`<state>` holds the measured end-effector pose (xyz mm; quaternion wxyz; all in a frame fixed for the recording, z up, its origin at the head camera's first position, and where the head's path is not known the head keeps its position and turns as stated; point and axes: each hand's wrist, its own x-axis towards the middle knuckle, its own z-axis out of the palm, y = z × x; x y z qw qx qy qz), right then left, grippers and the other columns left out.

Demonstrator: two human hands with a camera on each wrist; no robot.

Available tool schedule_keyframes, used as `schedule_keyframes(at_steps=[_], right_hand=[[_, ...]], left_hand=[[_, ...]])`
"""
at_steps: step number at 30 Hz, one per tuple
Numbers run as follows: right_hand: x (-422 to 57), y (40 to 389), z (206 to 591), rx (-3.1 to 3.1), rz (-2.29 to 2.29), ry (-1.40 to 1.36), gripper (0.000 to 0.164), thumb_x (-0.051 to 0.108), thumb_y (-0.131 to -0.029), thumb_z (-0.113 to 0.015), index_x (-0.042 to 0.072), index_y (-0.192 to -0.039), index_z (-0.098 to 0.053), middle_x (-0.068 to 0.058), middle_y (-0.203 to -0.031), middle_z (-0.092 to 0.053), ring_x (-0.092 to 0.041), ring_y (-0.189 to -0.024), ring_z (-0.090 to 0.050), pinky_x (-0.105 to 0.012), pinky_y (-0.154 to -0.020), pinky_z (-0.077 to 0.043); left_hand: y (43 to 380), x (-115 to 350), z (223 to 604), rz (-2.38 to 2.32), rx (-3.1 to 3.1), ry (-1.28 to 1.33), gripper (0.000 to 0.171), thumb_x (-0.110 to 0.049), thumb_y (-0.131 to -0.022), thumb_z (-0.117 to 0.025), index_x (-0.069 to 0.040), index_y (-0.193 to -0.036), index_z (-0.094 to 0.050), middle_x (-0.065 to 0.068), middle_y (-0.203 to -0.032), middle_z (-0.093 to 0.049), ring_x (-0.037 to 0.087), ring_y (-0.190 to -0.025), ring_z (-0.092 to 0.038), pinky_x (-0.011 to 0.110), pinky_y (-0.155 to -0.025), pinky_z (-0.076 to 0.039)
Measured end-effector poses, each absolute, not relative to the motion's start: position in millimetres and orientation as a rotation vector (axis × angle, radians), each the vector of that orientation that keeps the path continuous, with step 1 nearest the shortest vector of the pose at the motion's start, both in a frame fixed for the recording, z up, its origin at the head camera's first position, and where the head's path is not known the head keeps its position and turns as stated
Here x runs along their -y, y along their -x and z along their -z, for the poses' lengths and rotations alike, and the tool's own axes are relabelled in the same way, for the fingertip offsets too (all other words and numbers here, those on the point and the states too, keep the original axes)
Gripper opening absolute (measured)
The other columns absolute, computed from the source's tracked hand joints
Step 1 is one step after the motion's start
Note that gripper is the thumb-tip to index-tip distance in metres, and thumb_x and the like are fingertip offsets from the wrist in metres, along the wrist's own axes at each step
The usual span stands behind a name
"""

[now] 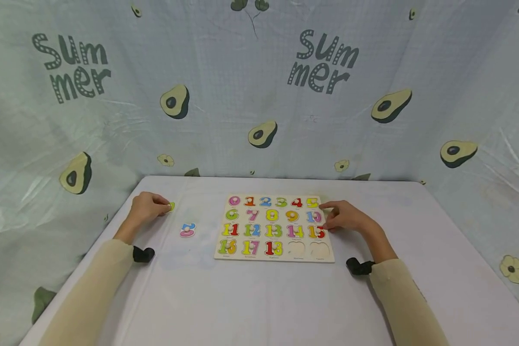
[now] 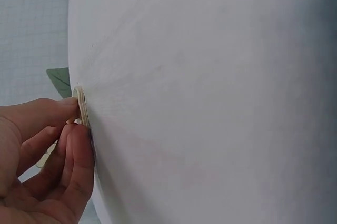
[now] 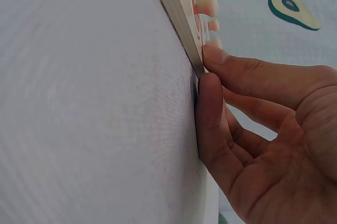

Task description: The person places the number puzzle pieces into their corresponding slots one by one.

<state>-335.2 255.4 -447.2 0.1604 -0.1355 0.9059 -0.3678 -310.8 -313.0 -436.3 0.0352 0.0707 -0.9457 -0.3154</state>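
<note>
Hands at the number puzzle
Left hand point(image 1: 148, 207) pinches a yellow piece point(image 1: 171, 206); right hand point(image 1: 345, 217) (fingers relaxed) steadies the board point(image 1: 274, 258), which might slide if nudged.

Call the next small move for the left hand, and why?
Probably lift the yellow-green piece that the left hand pinches and carry it toward the puzzle board. The two bottom-right slots are bare, and the right hand already steadies the board's right edge.

Between the hands, only the number puzzle board point(image 1: 275, 258) and a loose pink piece point(image 1: 187, 230) interrupt the open surface point(image 1: 259, 298).
</note>
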Motion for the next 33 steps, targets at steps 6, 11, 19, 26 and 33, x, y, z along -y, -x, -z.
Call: schedule_keyframes(at_steps=[6,11,19,26,33], right_hand=[[-255.4,334.7,447.5,-2.591,1.041,0.382,0.068,0.016,-0.092,-0.075,-0.001,-0.151,-0.047,-0.009,-0.089,-0.065,-0.019,-0.078,-0.06,-0.028,-0.074,-0.052],[-256.1,335.1,447.6,-2.587,1.041,0.383,0.069,0.016,-0.092,-0.075,-0.001,-0.152,-0.046,-0.008,-0.088,-0.065,-0.019,-0.078,-0.059,-0.029,-0.074,-0.051],[-255.1,334.1,445.2,-2.593,1.031,0.392,0.07,0.016,-0.091,-0.076,-0.001,-0.152,-0.046,-0.008,-0.088,-0.065,-0.019,-0.08,-0.059,-0.029,-0.075,-0.05],[-254.1,334.0,442.5,-2.581,1.043,0.382,0.07,0.017,-0.092,-0.075,-0.001,-0.152,-0.046,-0.009,-0.088,-0.066,-0.019,-0.078,-0.059,-0.028,-0.074,-0.05],[-252.8,333.6,443.3,-2.569,1.052,0.388,0.071,0.015,-0.091,-0.076,-0.003,-0.152,-0.045,-0.009,-0.088,-0.065,-0.018,-0.077,-0.059,-0.028,-0.073,-0.051]], left_hand=[[310.2,310.8,431.9,0.973,2.917,-0.197,0.03,-0.018,-0.097,-0.07,0.006,-0.115,-0.072,0.024,-0.111,-0.071,0.024,-0.085,-0.066,0.023,-0.071,-0.053],[308.3,305.8,425.9,0.934,2.898,-0.115,0.03,-0.02,-0.096,-0.071,0.005,-0.114,-0.073,0.025,-0.113,-0.071,0.029,-0.092,-0.064,0.025,-0.072,-0.052],[301.2,278.8,408.8,0.911,2.862,0.008,0.03,-0.022,-0.093,-0.075,0.002,-0.11,-0.077,0.021,-0.105,-0.076,0.028,-0.09,-0.068,0.026,-0.07,-0.049],[292.5,237.9,401.6,0.988,2.844,0.094,0.027,-0.022,-0.094,-0.074,-0.001,-0.11,-0.078,0.017,-0.103,-0.077,0.024,-0.087,-0.069,0.027,-0.072,-0.052],[278.9,191.5,407.0,1.083,2.825,0.204,0.021,-0.02,-0.092,-0.076,-0.003,-0.105,-0.08,0.012,-0.097,-0.078,0.02,-0.084,-0.069,0.027,-0.073,-0.054]])
